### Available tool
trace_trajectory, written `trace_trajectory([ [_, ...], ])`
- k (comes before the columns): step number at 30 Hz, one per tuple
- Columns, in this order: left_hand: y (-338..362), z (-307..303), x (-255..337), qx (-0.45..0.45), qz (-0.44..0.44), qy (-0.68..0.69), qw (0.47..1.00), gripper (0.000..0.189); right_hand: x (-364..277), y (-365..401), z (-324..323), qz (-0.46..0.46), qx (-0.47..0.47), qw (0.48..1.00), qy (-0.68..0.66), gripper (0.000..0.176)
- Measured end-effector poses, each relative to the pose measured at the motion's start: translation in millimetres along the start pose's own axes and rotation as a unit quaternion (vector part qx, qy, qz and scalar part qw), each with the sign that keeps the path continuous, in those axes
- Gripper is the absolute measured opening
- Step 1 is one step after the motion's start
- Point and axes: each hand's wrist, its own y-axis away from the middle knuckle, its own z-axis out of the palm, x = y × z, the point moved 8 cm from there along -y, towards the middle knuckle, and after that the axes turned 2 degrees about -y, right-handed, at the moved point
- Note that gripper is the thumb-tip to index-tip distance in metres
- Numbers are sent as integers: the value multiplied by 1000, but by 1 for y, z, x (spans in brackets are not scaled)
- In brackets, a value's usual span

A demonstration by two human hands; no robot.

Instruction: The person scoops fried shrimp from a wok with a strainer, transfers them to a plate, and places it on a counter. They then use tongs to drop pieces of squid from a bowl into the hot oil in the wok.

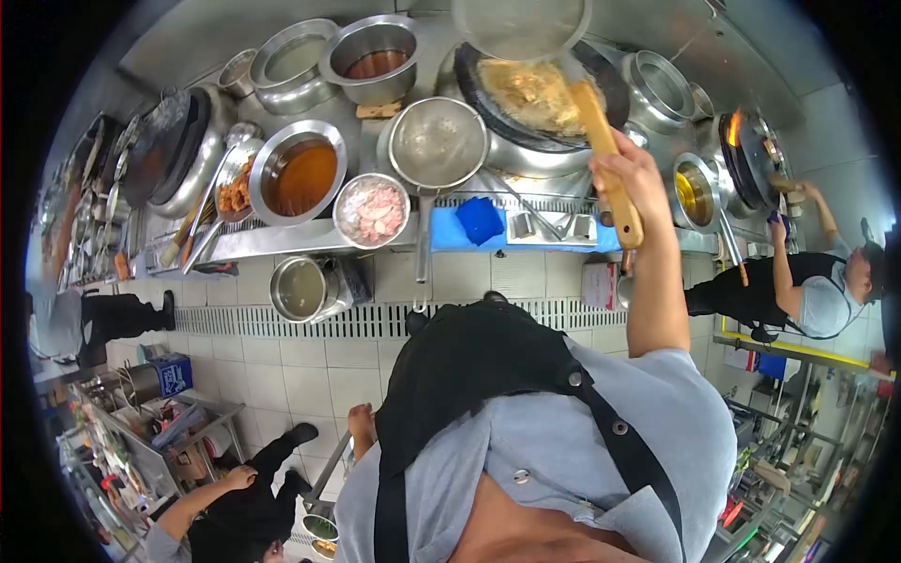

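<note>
My right hand (631, 178) is closed round the wooden handle (603, 141) of a large strainer (522, 26). Below and beside the strainer, a black wok (467, 83) holds bubbling oil with pale, foamy food (530, 89) in it. Low beside my body, my left hand (361, 422) hangs near a metal bar; its fingers look curled, but what they hold, if anything, is too small to make out. Left of the wok, a round sieve (438, 143) rests over a pot, and a bowl of raw pink meat (372, 210) stands at the counter's front edge.
Pots of brown sauce (302, 178) and reddish liquid (377, 64) stand at the left. A blue cloth (480, 220) lies at the counter edge. A co-worker (807, 281) works by a flaming wok at the right; two more people are at the left and lower left.
</note>
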Motion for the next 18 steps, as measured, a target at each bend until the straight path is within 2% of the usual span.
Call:
trace_trajectory([
  [2, 14, 19, 15, 6, -12, 9, 1000, 20, 5, -4, -65, -16, 66, 993, 92, 58],
  [4, 17, 48, 28, -27, -59, -104, 992, 19, 17, -13, -124, -35, 91, 987, 132, 58],
  [5, 17, 60, 35, -25, -57, -106, 992, 19, 19, -17, -149, -52, 113, 977, 174, 57],
  [7, -6, 96, 31, -119, 63, -233, 963, 19, 25, -26, -184, -43, 122, 971, 202, 59],
  [8, -11, 105, 26, -114, 61, -234, 963, 19, 29, -30, -199, -35, 132, 963, 233, 60],
  [10, -8, 139, 53, -126, 249, -237, 931, 21, 39, -37, -216, -33, 120, 961, 245, 57],
  [11, 2, 156, 70, -123, 248, -238, 931, 21, 43, -39, -221, -30, 113, 958, 261, 54],
  [13, 30, 182, 96, -47, 14, -97, 994, 24, 50, -36, -215, -15, 86, 963, 253, 53],
  [14, 42, 198, 107, -42, 12, -96, 994, 24, 55, -36, -211, 1, 61, 967, 248, 53],
  [15, 52, 210, 116, -37, 36, -91, 995, 25, 69, -41, -209, 4, 27, 985, 172, 43],
  [16, 59, 216, 116, -31, 59, -85, 994, 26, 76, -45, -211, 5, 22, 985, 172, 43],
  [18, 69, 230, 102, -25, 54, -92, 994, 26, 97, -52, -201, 88, -69, 993, 37, 30],
])
